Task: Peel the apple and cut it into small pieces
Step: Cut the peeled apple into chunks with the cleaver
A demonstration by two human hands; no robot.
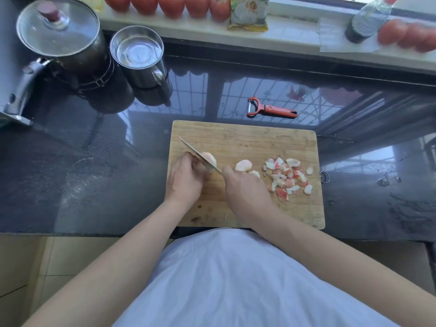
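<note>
Pinning a peeled, slippery apple chunk (209,158) mid-frame, the left hand (184,179) clamps it; the right hand (245,187) grips the knife (200,155).

Dark glossy counter (70,161) — cutting board (247,138), peeler (271,109), pot (61,36), mug (139,57)

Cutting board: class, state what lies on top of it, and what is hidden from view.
On the cutting board: peel scraps, two peeled apple chunks, and a piece under the knife. Both hands cover the knife handle and board beneath.
</note>
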